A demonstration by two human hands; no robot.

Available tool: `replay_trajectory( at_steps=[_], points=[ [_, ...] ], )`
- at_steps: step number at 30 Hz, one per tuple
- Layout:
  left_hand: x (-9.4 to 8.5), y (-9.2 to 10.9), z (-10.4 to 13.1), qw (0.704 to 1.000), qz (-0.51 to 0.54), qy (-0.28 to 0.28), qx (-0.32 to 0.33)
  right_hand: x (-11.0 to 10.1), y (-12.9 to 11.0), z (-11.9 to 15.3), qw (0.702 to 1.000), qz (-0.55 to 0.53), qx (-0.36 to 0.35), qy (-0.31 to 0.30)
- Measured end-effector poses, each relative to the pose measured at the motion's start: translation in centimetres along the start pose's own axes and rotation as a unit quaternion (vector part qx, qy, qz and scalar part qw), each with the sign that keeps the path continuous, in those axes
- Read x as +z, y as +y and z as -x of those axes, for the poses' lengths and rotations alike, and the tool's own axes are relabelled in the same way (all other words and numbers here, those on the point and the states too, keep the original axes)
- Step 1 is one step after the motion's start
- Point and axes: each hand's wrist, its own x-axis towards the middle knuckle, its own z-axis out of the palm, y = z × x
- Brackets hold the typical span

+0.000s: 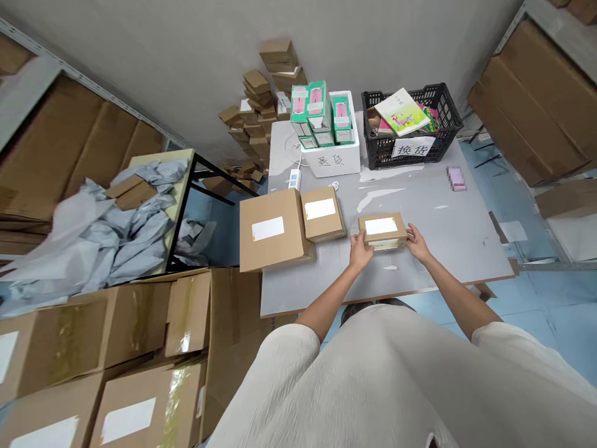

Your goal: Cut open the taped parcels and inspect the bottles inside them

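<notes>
A small brown carton (385, 229) with a white label on top lies on the grey table (401, 193), between my two hands. My left hand (360, 251) grips its left end, thumb and fingers at the near left corner. At the right end, my right hand (418, 242) holds the carton with its fingertips. To the left stand a medium carton (321, 213) and a larger carton (273, 229), side by side, each with a white label on top.
Behind are a white foam box (333, 163) holding green-and-pink boxes, a black crate (387, 155) with books, and a power strip (294, 179). Large cartons (233, 336) stand at the lower left. Grey bags (125, 218) cover a side table.
</notes>
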Motion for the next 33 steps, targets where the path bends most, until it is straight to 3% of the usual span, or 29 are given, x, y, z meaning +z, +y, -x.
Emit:
replay_trajectory(
  at_steps=[4, 8, 12, 17, 20, 23, 26, 29, 33],
  points=[
    [0.3, -1.0, 0.6, 0.997, -0.052, -0.058, 0.016, -0.1, 1.2, -0.1, 1.000, 0.006, 0.014, 0.004],
    [0.7, -0.9, 0.6, 0.993, -0.093, -0.071, 0.028, 0.2, 1.9, -0.3, 1.000, 0.022, 0.007, 0.014],
    [1.0, -0.5, 1.1, 0.991, -0.095, -0.081, 0.042, -0.1, 2.0, -0.3, 0.997, 0.058, -0.006, 0.049],
    [1.4, -0.2, 1.9, 0.976, -0.141, -0.134, 0.102, -1.4, 1.4, 0.1, 0.991, 0.097, -0.006, 0.088],
    [1.6, 0.5, 1.3, 0.963, -0.205, -0.134, 0.114, -1.1, 0.3, 0.4, 0.991, 0.106, -0.024, 0.083],
    [1.7, 1.8, 0.2, 0.968, -0.174, -0.132, 0.126, 0.3, -1.1, 1.1, 0.990, 0.102, -0.074, 0.070],
    [1.8, 3.3, -0.4, 0.974, -0.108, -0.080, 0.184, 1.9, -2.5, 2.3, 0.986, 0.097, -0.131, 0.036],
    [1.6, 4.6, -0.4, 0.961, -0.118, -0.058, 0.245, 3.2, -3.6, 3.6, 0.984, 0.112, -0.141, 0.004],
    [0.7, 5.5, 0.2, 0.961, -0.173, -0.058, 0.207, 4.1, -4.3, 3.9, 0.985, 0.103, -0.140, -0.017]
  ],
)
